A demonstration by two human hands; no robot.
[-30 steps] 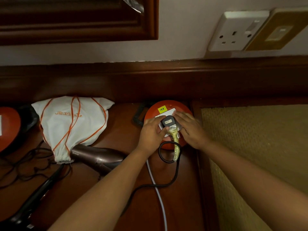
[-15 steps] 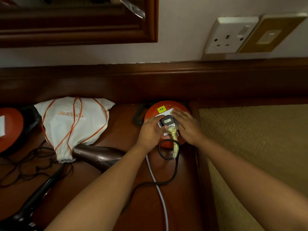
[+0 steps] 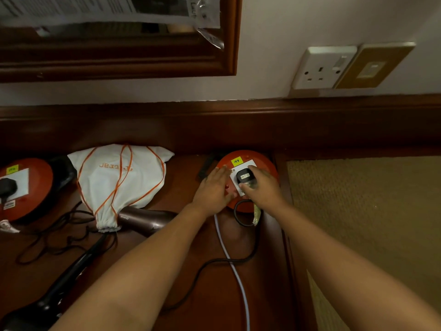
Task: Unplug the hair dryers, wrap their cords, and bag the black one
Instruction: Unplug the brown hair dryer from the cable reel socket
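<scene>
- Black plug (image 3: 245,177) seated in orange cord reel (image 3: 267,173), directly under right hand (image 3: 262,189); thumb and fingers pinching plug's sides.
- Left hand (image 3: 212,191) flat, fingers spread, pressing reel just left of plug.
- Pull axis judged straight up off socket face; right hand nearer.
- Cord (image 3: 238,259) trailing back between forearms across desk (image 3: 191,235).
- Legible: yellow sticker (image 3: 237,161) "M9", just beyond fingertips.
- Bag (image 3: 119,180) lettering, well left, unreadable.
</scene>
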